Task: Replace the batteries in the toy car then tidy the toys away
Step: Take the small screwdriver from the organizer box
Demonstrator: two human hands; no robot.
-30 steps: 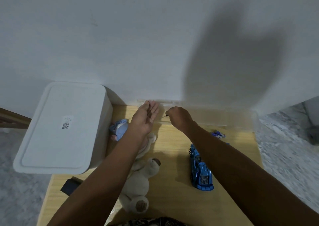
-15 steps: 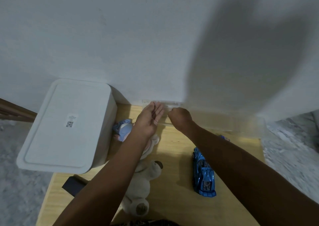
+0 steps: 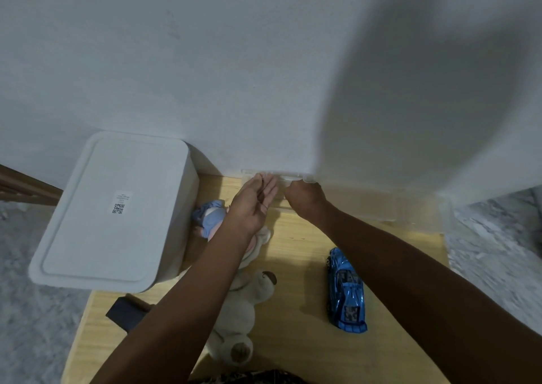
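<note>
The left hand (image 3: pixel 254 204) is flat, fingers straight, empty, at the rim of a clear box (image 3: pixel 381 204) by the wall. The right hand (image 3: pixel 305 198) is curled beside it; whether it holds anything I cannot tell. The blue toy car (image 3: pixel 345 292) lies on the wooden table (image 3: pixel 293 339), right of a cream teddy bear (image 3: pixel 243 310).

White wall (image 3: pixel 205 61), marbled floor (image 3: pixel 495 237)

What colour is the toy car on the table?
The toy car is shiny metallic blue, seen clearly in the head view.
</note>
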